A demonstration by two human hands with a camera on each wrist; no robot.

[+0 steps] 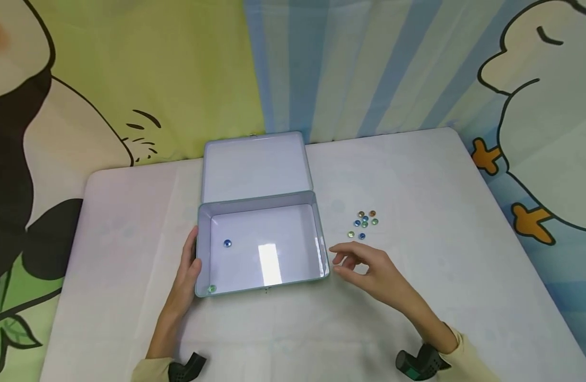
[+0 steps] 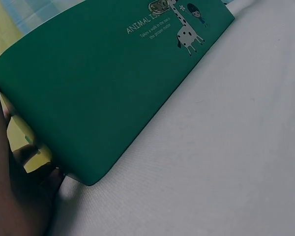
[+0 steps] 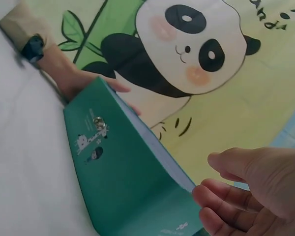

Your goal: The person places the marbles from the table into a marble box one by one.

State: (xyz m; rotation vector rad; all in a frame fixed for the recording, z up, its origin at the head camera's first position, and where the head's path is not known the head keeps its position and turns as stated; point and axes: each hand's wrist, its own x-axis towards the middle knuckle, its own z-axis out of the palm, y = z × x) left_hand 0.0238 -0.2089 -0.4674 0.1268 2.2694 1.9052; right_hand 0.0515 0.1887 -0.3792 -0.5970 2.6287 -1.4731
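Note:
A shallow box (image 1: 264,200) with a hinged lid (image 1: 256,167) lies open on the table, pale inside. Its front (image 2: 103,93) is green with a printed giraffe. Inside sit a blue glass bead (image 1: 227,243) and, at the front left corner, a green glass bead (image 1: 212,288). My left hand (image 1: 182,284) rests against the box's left side, its thumb by the rim. Just off the right side hovers my right hand (image 1: 369,268), fingers loosely bent and nothing between them. Beyond it lie several small glass beads (image 1: 365,218), blue, green and amber.
The white-covered table (image 1: 417,175) extends to both sides of the box. Behind it hangs a printed curtain (image 1: 178,79) with a panda and a duck-like figure. Both wrists wear black cameras (image 1: 419,363).

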